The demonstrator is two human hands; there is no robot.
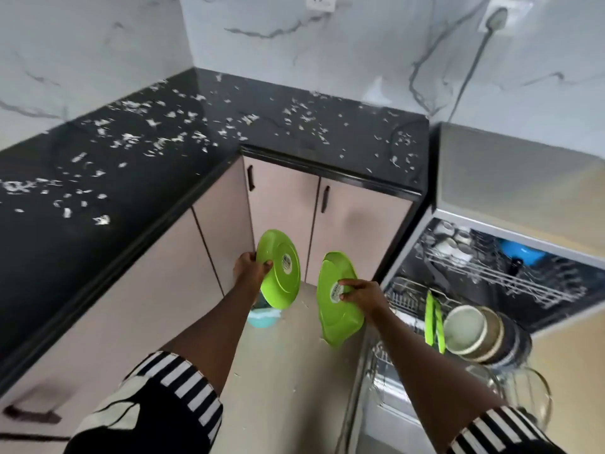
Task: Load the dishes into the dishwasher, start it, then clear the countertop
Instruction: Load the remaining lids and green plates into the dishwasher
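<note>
The person holds a green plate in each hand, in the air in front of the cabinet doors below the counter's inner corner. The left hand (249, 269) grasps the left plate (281, 280) at its left rim: the thumb lies on the labelled underside, and the fingers curl round the rim behind it. The right hand (361, 298) grips the right plate (337, 322) from the right, fingertips pressed on the underside beside its label. This plate is tilted up on edge, just beside the left edge of the lower rack (402, 296) of the open dishwasher (507, 178). That rack holds two upright green plates (433, 317) and stacked bowls (471, 332). White scraps (131, 139) litter the black countertop (98, 250).
</note>
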